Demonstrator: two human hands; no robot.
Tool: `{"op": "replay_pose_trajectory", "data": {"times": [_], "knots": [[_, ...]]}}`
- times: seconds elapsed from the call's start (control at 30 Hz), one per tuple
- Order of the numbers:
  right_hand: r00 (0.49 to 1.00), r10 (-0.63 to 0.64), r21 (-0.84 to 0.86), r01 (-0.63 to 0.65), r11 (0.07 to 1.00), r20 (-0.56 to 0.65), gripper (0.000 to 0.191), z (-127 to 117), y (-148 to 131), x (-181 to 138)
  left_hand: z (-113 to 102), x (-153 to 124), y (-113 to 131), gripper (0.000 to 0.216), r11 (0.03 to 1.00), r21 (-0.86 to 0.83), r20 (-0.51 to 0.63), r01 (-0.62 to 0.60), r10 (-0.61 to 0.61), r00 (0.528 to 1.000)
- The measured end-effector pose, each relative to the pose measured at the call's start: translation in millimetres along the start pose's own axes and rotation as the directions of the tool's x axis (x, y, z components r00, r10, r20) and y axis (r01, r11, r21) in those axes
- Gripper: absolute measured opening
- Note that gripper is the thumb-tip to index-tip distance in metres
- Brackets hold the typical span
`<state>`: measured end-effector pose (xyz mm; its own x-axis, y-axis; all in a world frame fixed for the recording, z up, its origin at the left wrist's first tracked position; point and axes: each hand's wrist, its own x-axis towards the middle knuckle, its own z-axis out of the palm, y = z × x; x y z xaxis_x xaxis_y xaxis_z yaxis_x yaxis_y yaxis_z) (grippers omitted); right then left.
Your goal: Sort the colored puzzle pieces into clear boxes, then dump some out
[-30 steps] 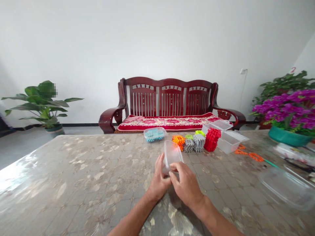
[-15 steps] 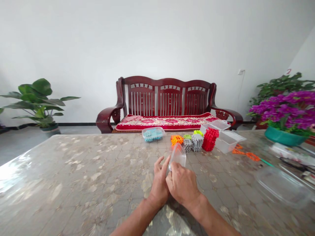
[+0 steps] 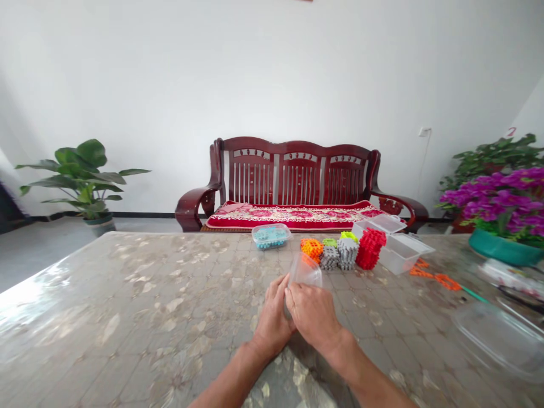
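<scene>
A clear plastic container (image 3: 306,272) is tilted up on its side between my two hands, low over the table. My left hand (image 3: 272,317) is closed along its left side, fingers together. From the right, my right hand (image 3: 313,315) grips the near edge with curled fingers and covers much of it. Just beyond stand stacks of toothed plastic pieces: orange (image 3: 311,248), grey (image 3: 347,253) and red (image 3: 371,248), with some green (image 3: 330,242) behind. Farther back, a clear tub with blue pieces (image 3: 271,236) sits near the table's far edge.
Right of the stacks is an open translucent box (image 3: 397,253). Linked orange pieces (image 3: 446,282) lie beside it, and a clear lid-like tray (image 3: 497,334) is nearer. Purple flowers in a teal pot (image 3: 504,247) stand at the right. A wooden bench (image 3: 300,170) is behind the table (image 3: 140,306).
My left hand's fingers, spread apart before, have closed in against the container. The container has turned slightly in my hands. The whole view has shifted a little.
</scene>
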<state>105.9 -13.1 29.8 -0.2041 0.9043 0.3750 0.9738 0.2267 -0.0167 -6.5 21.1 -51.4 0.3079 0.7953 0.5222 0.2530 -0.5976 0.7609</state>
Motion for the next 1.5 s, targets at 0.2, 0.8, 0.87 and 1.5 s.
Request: {"op": "replay_pose_trajectory", "data": {"times": [0.2, 0.8, 0.87, 1.5], "knots": [[0.998, -0.055, -0.032, 0.056, 0.998, 0.008, 0.027, 2.1, 4.0, 4.2, -10.5, -0.2, -1.6, 0.081, 0.996, 0.079, 0.099, 0.037, -0.045, 0.994], [0.997, -0.078, 0.084, 0.077, 0.993, 0.000, 0.032, -0.2, 30.0, 2.2, -12.0, 0.3, -2.4, 0.068, 0.991, -0.122, 0.247, 0.049, -0.018, 0.969], [0.996, -0.086, 0.079, 0.085, 0.993, 0.005, 0.032, -1.1, 30.8, 0.2, -14.0, 1.2, 1.2, 0.063, 0.988, -0.139, 0.246, 0.068, -0.032, 0.969], [0.993, -0.094, 0.509, 0.048, 0.859, 0.066, 0.039, 8.8, 47.9, -5.0, -48.8, 20.3, -20.1, 0.087, 0.998, 0.056, -0.078, 0.023, -0.019, 0.997]]}}
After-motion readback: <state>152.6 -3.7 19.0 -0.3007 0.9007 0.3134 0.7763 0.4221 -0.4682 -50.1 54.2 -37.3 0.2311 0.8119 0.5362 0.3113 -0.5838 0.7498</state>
